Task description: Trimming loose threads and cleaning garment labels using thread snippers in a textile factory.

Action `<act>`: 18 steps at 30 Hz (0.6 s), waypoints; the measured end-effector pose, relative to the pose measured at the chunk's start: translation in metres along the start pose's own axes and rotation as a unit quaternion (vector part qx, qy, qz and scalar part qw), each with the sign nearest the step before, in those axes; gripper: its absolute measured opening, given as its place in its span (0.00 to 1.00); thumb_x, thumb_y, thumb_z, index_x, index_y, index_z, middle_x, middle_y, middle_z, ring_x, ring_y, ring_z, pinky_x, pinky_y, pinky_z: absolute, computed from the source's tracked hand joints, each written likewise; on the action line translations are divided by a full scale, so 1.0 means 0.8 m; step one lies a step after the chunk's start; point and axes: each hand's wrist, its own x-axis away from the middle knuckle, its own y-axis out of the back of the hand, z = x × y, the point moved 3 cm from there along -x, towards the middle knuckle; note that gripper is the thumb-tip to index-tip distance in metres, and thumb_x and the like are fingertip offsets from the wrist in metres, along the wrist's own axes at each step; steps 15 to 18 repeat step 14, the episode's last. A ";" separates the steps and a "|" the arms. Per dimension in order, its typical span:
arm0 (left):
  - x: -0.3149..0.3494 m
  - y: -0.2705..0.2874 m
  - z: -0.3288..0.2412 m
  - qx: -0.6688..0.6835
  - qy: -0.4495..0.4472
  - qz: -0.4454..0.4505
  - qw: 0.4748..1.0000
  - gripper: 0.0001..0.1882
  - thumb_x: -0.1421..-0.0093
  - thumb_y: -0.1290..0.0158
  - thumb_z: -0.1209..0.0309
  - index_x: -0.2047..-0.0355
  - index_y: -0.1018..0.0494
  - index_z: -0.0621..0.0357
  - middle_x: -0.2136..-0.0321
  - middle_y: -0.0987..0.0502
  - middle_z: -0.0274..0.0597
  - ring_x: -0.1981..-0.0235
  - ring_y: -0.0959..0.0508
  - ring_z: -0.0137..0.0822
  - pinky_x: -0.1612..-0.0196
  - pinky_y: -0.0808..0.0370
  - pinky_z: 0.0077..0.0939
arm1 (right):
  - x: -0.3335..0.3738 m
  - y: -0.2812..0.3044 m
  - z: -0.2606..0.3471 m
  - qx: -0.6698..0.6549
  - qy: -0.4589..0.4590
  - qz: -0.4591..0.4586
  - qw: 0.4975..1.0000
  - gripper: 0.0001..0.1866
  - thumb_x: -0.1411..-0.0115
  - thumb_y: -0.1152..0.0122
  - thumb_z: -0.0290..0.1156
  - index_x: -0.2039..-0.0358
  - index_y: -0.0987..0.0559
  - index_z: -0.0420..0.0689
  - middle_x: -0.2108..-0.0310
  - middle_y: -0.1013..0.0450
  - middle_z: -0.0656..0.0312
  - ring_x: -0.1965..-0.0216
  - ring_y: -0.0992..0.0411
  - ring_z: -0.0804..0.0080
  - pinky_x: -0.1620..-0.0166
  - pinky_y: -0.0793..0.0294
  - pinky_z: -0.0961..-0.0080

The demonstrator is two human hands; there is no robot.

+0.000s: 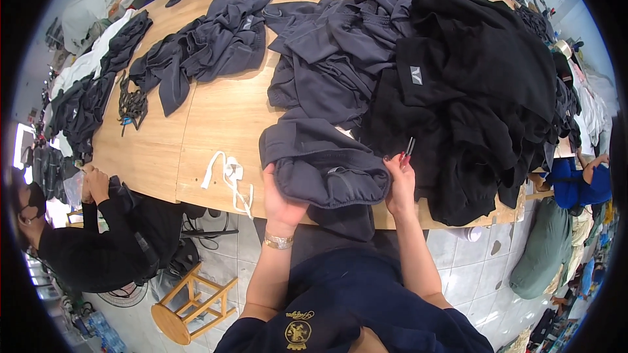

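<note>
Pinching the grey garment [324,170] at the table's [216,117] near edge with your left hand [280,204], right hand [400,186] gripping small snips [409,149], you look barely started: the black pile [484,91] waits untouched.

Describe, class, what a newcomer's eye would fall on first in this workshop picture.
First comes the big heap of black garments on the right of the wooden table, with grey garments piled beside it. At the near edge, the left hand and right hand grip a folded grey garment, the right also holding a small pink tool. A white cord lies left of them.
</note>
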 end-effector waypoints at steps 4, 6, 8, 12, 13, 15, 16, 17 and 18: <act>-0.001 0.006 0.012 -0.130 -0.037 -0.115 0.984 0.24 0.38 0.63 0.52 0.49 0.36 0.55 0.51 0.30 0.38 0.50 0.31 0.39 0.46 0.36 0.36 | 0.006 -0.006 0.014 0.514 0.327 -0.052 0.791 0.11 0.50 0.40 0.23 0.77 0.36 0.41 0.81 0.41 0.65 0.78 0.39 0.77 0.73 0.39 0.80; 0.004 0.004 0.013 -0.188 -0.050 -0.096 0.976 0.24 0.37 0.63 0.51 0.50 0.34 0.55 0.54 0.28 0.37 0.52 0.29 0.35 0.47 0.34 0.34 | 0.017 -0.027 0.030 0.507 0.373 -0.048 0.776 0.13 0.54 0.39 0.23 0.76 0.36 0.37 0.82 0.42 0.61 0.80 0.42 0.73 0.75 0.41 0.80; 0.007 0.003 0.017 -0.203 -0.065 -0.094 0.972 0.24 0.37 0.63 0.52 0.50 0.35 0.56 0.54 0.28 0.38 0.52 0.28 0.35 0.48 0.33 0.34 | 0.024 -0.045 0.034 0.427 0.279 0.057 0.858 0.11 0.53 0.39 0.22 0.78 0.35 0.39 0.82 0.43 0.65 0.80 0.44 0.77 0.75 0.42 0.81; 0.007 -0.003 0.024 -0.310 -0.090 -0.050 0.945 0.23 0.36 0.63 0.54 0.49 0.37 0.56 0.54 0.28 0.39 0.53 0.28 0.36 0.49 0.33 0.35 | 0.050 -0.089 0.038 0.301 0.197 0.240 0.901 0.11 0.53 0.36 0.22 0.77 0.33 0.41 0.80 0.42 0.69 0.78 0.45 0.83 0.74 0.42 0.86; 0.007 -0.006 0.026 -0.347 -0.093 -0.026 0.933 0.24 0.36 0.62 0.53 0.48 0.37 0.57 0.53 0.28 0.39 0.52 0.29 0.37 0.48 0.33 0.35 | 0.052 -0.095 0.039 0.314 0.214 0.254 0.889 0.10 0.52 0.37 0.24 0.75 0.32 0.41 0.79 0.41 0.68 0.77 0.43 0.82 0.72 0.40 0.84; 0.010 -0.010 0.025 -0.383 -0.098 -0.004 0.918 0.24 0.37 0.62 0.53 0.48 0.38 0.57 0.53 0.28 0.39 0.51 0.29 0.37 0.48 0.33 0.35 | 0.057 -0.103 0.040 0.325 0.230 0.271 0.876 0.09 0.51 0.37 0.25 0.73 0.30 0.42 0.77 0.39 0.67 0.76 0.41 0.81 0.70 0.38 0.82; 0.010 -0.010 0.025 -0.383 -0.098 -0.004 0.918 0.24 0.37 0.62 0.53 0.48 0.38 0.57 0.53 0.28 0.39 0.51 0.29 0.37 0.48 0.33 0.35 | 0.057 -0.103 0.040 0.325 0.230 0.271 0.876 0.09 0.51 0.37 0.25 0.73 0.30 0.42 0.77 0.39 0.67 0.76 0.41 0.81 0.70 0.38 0.82; 0.010 -0.010 0.025 -0.383 -0.098 -0.004 0.918 0.24 0.37 0.62 0.53 0.48 0.38 0.57 0.53 0.28 0.39 0.51 0.29 0.37 0.48 0.33 0.35 | 0.057 -0.103 0.040 0.325 0.230 0.271 0.876 0.09 0.51 0.37 0.25 0.73 0.30 0.42 0.77 0.39 0.67 0.76 0.41 0.81 0.70 0.38 0.82; 0.010 -0.010 0.025 -0.383 -0.098 -0.004 0.918 0.24 0.37 0.62 0.53 0.48 0.38 0.57 0.53 0.28 0.39 0.51 0.29 0.37 0.48 0.33 0.35 | 0.057 -0.103 0.040 0.325 0.230 0.271 0.876 0.09 0.51 0.37 0.25 0.73 0.30 0.42 0.77 0.39 0.67 0.76 0.41 0.81 0.70 0.38 0.82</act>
